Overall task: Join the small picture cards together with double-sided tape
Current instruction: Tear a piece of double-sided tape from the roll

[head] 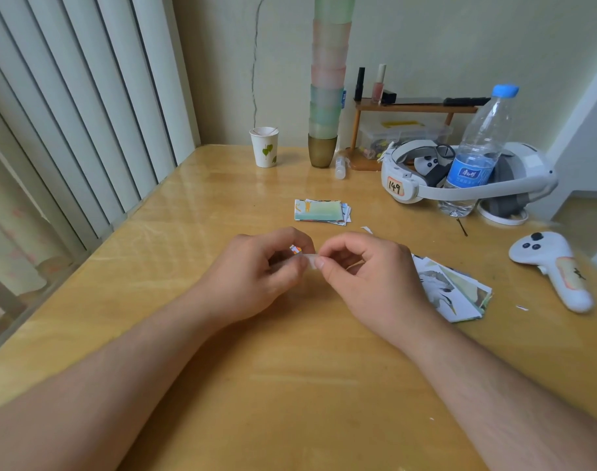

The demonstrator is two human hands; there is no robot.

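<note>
Over the middle of the wooden table [222, 385] my left hand [256, 277] curls around a small roll of double-sided tape [295, 249], mostly hidden by its fingers. My right hand [368, 277] pinches the white tape end [311, 260] between thumb and forefinger, close against the left fingertips. A neat stack of small picture cards [319, 211] lies just beyond the hands. A looser pile of picture cards [450, 287] is spread on the table right of my right hand.
A paper cup [264, 146], a tall tower of stacked cups [327, 79], a small wooden shelf [412, 108], a headset [460, 178] and a water bottle [477, 147] stand at the back. A white controller [555, 270] lies at the right. Vertical blinds [69, 113] line the left edge.
</note>
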